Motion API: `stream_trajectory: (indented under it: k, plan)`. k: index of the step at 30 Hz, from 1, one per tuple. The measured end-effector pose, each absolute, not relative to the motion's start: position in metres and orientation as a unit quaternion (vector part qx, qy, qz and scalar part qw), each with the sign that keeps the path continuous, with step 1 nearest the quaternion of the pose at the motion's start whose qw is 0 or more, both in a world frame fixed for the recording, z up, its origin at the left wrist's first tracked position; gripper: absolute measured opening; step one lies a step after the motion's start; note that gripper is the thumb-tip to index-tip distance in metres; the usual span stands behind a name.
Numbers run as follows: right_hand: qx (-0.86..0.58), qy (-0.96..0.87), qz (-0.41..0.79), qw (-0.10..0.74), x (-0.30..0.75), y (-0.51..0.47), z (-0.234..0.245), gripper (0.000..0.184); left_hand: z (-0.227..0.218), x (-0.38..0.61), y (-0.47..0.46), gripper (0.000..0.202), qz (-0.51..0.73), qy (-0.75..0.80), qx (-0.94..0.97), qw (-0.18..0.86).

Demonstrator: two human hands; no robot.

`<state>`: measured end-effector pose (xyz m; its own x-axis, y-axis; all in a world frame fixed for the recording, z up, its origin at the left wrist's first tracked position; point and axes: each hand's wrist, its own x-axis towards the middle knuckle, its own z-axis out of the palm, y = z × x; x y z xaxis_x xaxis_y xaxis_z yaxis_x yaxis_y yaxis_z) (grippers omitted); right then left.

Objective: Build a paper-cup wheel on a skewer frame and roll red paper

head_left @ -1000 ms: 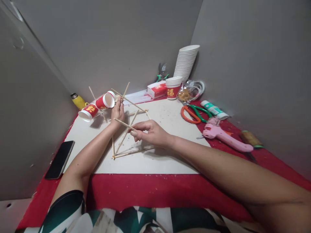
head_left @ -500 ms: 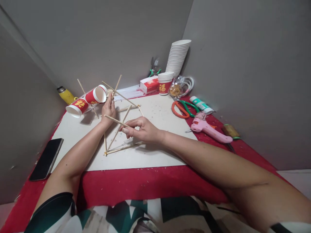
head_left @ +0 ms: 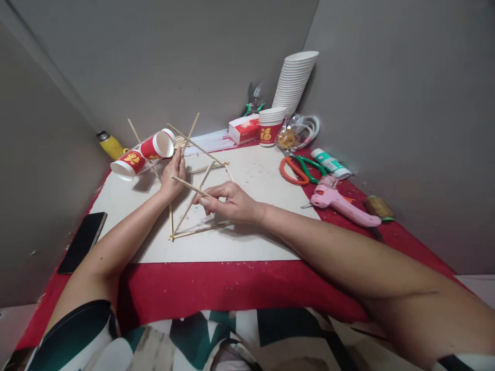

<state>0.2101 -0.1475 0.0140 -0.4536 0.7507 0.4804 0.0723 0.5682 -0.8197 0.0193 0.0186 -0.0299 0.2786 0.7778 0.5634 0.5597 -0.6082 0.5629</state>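
Note:
A frame of thin wooden sticks [head_left: 201,230], with bound corners, stands on the white board. My left hand [head_left: 174,174] is at its left side, its fingers closed around the sticks where two of them cross; the palm side is partly hidden. My right hand [head_left: 232,201] pinches one wooden stick [head_left: 189,185] between thumb and fingers, with its free end pointing left toward my left wrist. Behind that stick a slanting stick of the frame passes close to my fingertips. Just left of my left hand, red-and-white paper cups [head_left: 155,145] lie sideways, joined to more sticks.
Scissors [head_left: 296,170], a pink glue gun [head_left: 344,206], a thread spool [head_left: 379,208] and a green-white tube [head_left: 330,163] lie on the right. Stacked paper cups [head_left: 296,80], pliers [head_left: 254,99] and a red-white box [head_left: 243,129] stand behind. A phone [head_left: 83,242] and yellow bottle [head_left: 111,146] are left.
The view has shifted, so everything appears slightly farther right and higher. Both hands keep nearly the same pose and hold on the sticks.

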Motion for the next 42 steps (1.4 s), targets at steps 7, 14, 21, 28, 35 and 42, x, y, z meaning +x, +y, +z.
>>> stream_trajectory:
  k: [7,14,21,28,35,42]
  plan:
    - [-0.274,-0.767,0.371,0.446,0.211,-0.147,0.014,0.057,-0.028,0.010,0.007,0.065,0.365,0.456,0.803,0.116]
    - [-0.278,-0.764,0.370,0.450,0.212,-0.148,0.015,0.059,-0.023,-0.003,-0.013,0.063,0.356,0.437,0.817,0.118]
    - [-0.287,-0.763,0.358,0.456,0.214,-0.147,0.014,0.060,-0.014,-0.025,-0.037,0.051,0.382,0.431,0.809,0.121]
    - [-0.293,-0.749,0.370,0.466,0.217,-0.144,0.014,0.061,0.012,-0.027,-0.095,0.043,0.461,0.385,0.746,0.288]
    - [-0.307,-0.689,0.457,0.472,0.215,-0.145,0.011,0.070,0.039,0.000,-0.142,0.033,0.455,0.296,0.695,0.471]
    - [-0.308,-0.678,0.454,0.489,0.217,-0.141,0.010,0.068,0.045,0.016,-0.141,0.017,0.462,0.297,0.681,0.483]
